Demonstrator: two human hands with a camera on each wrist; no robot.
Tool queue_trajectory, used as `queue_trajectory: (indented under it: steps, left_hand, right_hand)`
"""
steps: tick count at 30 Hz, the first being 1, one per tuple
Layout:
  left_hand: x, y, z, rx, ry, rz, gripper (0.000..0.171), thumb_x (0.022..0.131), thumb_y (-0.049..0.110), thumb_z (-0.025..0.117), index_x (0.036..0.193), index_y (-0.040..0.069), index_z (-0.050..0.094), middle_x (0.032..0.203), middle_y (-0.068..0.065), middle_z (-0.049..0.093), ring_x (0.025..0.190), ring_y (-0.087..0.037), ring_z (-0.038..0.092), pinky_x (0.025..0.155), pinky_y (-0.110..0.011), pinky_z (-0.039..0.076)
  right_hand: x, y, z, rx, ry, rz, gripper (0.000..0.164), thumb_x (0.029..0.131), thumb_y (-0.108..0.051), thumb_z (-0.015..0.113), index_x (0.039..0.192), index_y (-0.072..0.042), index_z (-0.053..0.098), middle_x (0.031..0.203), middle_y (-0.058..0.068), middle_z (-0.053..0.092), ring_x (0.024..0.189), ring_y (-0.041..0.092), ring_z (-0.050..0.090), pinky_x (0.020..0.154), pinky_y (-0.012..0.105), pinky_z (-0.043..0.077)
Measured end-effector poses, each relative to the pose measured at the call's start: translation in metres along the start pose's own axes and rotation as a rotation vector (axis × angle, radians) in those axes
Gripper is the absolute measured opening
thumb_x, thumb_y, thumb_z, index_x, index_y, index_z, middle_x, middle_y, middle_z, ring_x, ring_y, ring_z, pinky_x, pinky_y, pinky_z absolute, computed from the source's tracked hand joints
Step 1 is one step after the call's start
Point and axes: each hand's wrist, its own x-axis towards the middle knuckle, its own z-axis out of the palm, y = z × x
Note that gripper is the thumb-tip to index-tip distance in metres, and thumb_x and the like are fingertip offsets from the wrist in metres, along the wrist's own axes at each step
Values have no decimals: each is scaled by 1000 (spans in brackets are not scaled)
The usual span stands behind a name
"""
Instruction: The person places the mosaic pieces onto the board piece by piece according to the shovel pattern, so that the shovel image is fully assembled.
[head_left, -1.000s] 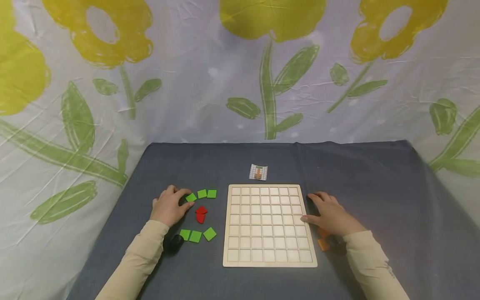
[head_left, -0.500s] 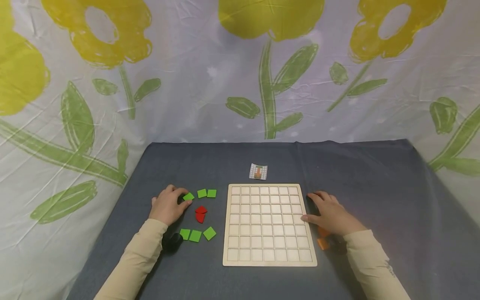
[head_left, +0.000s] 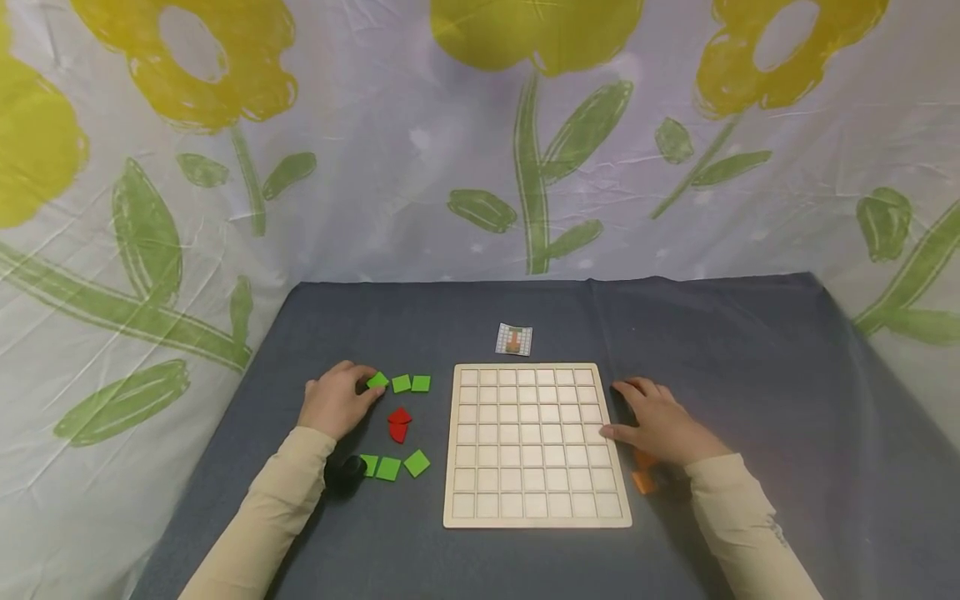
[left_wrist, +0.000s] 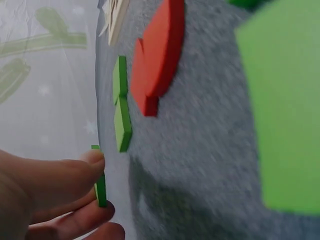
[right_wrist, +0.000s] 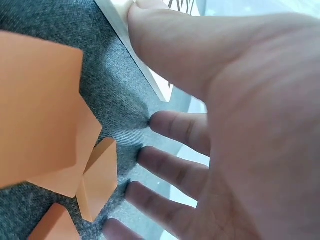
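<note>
Between thumb and fingertips, my left hand (head_left: 335, 401) pinches a green square tile (left_wrist: 101, 190), held at the left end of a row of green tiles (head_left: 402, 383). Just to its right lie two red rounded-edge pieces (head_left: 400, 421), touching each other. My right hand (head_left: 663, 425) rests at the right side of the wooden grid board (head_left: 537, 523). Its thumb touches the board's edge, and the other fingers are spread with their tips on the cloth. Several orange tiles (right_wrist: 40, 110) lie under and beside that palm, partly hidden in the head view.
More green tiles (head_left: 387, 469) lie near the left forearm, one partly covered by a black thing (head_left: 346, 476) at the wrist. A small printed grid card (head_left: 514, 339) lies behind the board. Dark grey cloth (head_left: 375, 321) covers the table, with a flowered curtain (head_left: 360, 192) behind.
The left hand's green tile shifted slightly left, away from the other two, then lifted a little and turned in the fingers. The right hand stays at the board's edge. The head view tilts slightly.
</note>
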Motion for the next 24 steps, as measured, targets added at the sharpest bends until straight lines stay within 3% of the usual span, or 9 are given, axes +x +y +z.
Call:
queue_trajectory:
  steps: [10, 18, 24]
  left_hand:
    - [6, 16, -2, -34, 44, 86, 28, 85, 19, 74, 109, 5, 71, 100, -12, 66, 81, -26, 64, 67, -43, 35]
    - [17, 36, -2, -69, 27, 142, 29, 87, 21, 72, 112, 6, 70, 104, -14, 64, 77, -25, 64, 74, -49, 47]
    - [27, 52, 1, -89, 25, 176, 29, 88, 19, 72, 113, 5, 70, 104, -13, 60, 73, -22, 57, 69, -40, 48]
  right_hand:
    - [-1, -1, 1, 3, -1, 14, 81, 88, -49, 64, 145, 0, 36, 146, 24, 32, 132, 48, 28, 99, 65, 33]
    - [-3, -1, 1, -50, -2, 55, 81, 88, -53, 62, 146, -3, 36, 148, 25, 31, 131, 51, 29, 97, 71, 27]
    - [-2, -2, 2, -38, -8, 47, 81, 88, -54, 61, 147, -3, 36, 148, 26, 29, 132, 52, 27, 98, 71, 24]
